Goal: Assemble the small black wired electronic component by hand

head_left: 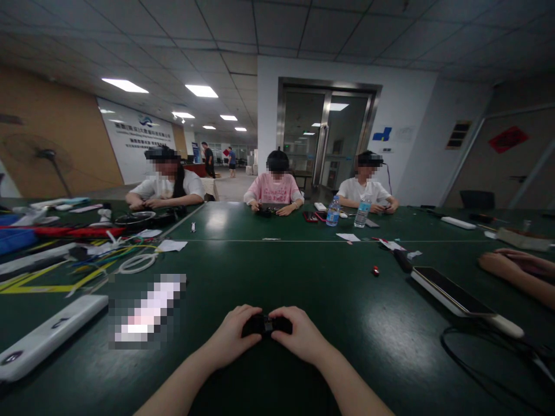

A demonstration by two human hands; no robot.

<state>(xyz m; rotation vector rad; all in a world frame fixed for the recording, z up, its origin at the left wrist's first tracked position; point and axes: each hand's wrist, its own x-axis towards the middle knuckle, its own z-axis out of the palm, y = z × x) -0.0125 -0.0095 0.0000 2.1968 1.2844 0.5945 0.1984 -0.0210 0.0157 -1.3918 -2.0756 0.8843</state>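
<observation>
Hands (267,335): gripping black object (267,325) (details unclear) | left: white bar (54,335) | right: black cable (463,361)

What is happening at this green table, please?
The left hand and right hand hold a small black object between them, just above or on the table. Across it sit three people, their hands near the tabletop. Two bottles stand at the far side.

Probably an office, with a company-style wall sign (141,133).
</observation>
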